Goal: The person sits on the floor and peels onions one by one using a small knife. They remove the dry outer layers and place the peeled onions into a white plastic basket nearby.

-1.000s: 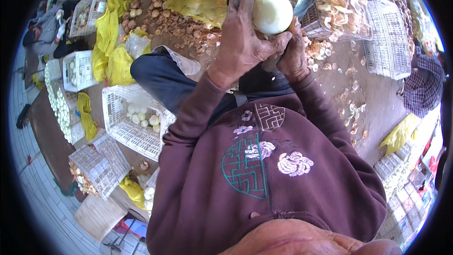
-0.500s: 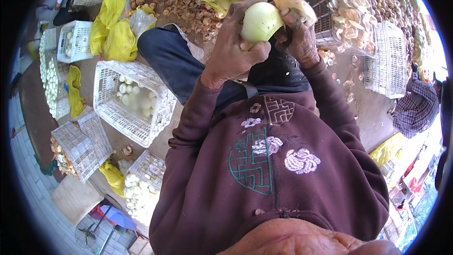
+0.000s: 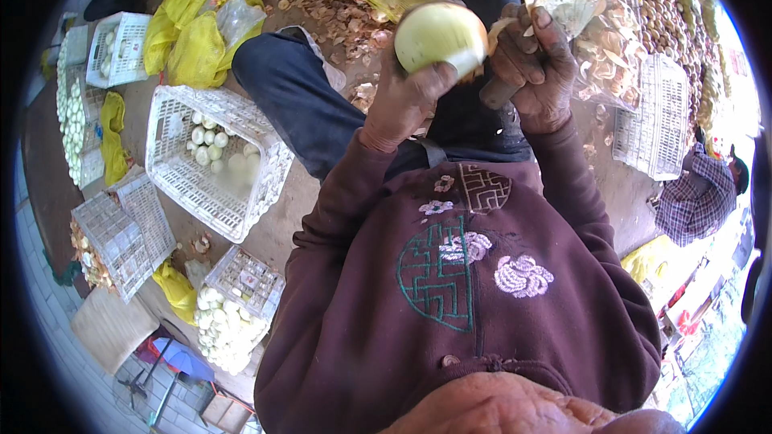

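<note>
At the left, a white plastic crate (image 3: 265, 185) is standing on the floor (image 3: 301, 213), with several peeled onions (image 3: 211, 143) lying inside it, away from its near left corner. Above its upper edge, a yellow mesh bag (image 3: 197, 48) is slumping on the floor. The left forearm is rising from the lower edge inside a maroon sleeve, its elbow bending outward, and the left hand (image 3: 402, 104) is tilting up and inward from the wrist. It is cupping a pale peeled onion (image 3: 434, 34) from below and from the left, the thumb pressing across the lower front while the other fingers are mostly hiding behind. That onion is resting in the hand, held up near the person's knees, well clear of the crate's right edge. To the right, the right hand (image 3: 535, 72) is facing it, apart from it, the wrist bending inward. Its lower fingers are curling closed around a short handle (image 3: 498, 93), while the thumb and forefinger are pointing upward, close together, at a papery onion skin (image 3: 569, 6); whether they are pinching it I cannot tell. Beyond, loose skins (image 3: 611, 52) are heaping beside the left edge of another white crate (image 3: 655, 120).
</note>
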The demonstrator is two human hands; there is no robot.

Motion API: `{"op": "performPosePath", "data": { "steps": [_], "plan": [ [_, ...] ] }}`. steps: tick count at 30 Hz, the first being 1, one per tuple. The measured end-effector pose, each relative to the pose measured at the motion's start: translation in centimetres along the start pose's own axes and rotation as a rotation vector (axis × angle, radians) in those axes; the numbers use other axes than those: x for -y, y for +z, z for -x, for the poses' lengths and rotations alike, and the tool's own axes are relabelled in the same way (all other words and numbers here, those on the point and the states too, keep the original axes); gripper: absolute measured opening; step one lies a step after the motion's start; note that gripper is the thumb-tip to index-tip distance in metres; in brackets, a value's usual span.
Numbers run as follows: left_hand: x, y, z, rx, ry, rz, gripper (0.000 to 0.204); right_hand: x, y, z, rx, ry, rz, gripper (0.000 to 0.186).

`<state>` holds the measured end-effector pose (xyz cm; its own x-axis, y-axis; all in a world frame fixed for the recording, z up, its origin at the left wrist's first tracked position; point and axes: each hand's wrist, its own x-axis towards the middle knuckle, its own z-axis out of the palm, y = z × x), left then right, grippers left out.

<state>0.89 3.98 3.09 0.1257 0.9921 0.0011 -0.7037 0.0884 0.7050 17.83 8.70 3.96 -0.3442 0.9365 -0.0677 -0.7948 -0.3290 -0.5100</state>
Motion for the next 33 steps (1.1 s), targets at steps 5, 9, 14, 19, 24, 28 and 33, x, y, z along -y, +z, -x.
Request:
{"op": "performPosePath", "data": {
  "steps": [5, 9, 14, 19, 24, 28, 33],
  "plan": [
    [0.0, 0.6, -0.4, 0.045, -0.080, 0.144, 0.061, 1.0, -0.8, -0.2, 0.130, -0.068, 0.190, 0.019],
    [0.0, -0.1, -1.0, 0.087, 0.146, -0.200, 0.068, 10.4, -5.0, -0.8, 0.108, 0.208, 0.023, 0.012],
    [-1.8, -1.0, -2.4, 0.258, 0.420, -0.832, 0.073, 16.9, -15.1, 3.5, -0.752, -0.138, 1.952, 0.047],
    [-2.4, -1.0, -4.1, 0.377, 0.470, -1.121, 0.069, 10.9, -9.6, 6.2, -0.345, -0.114, 1.040, 0.051],
    [-1.7, 0.5, -4.6, 0.428, 0.484, -1.153, 0.071, 4.4, -2.3, 5.1, -0.083, 0.244, 0.717, 0.056],
    [-0.6, 1.5, -4.7, 0.419, 0.587, -1.216, 0.080, -0.3, -3.9, 3.4, -0.042, 0.223, 0.396, 0.056],
    [0.6, 1.7, -2.5, 0.130, 0.532, -1.262, 0.084, -2.3, -3.9, 3.4, -0.004, 0.201, 0.172, 0.052]
  ]
}}
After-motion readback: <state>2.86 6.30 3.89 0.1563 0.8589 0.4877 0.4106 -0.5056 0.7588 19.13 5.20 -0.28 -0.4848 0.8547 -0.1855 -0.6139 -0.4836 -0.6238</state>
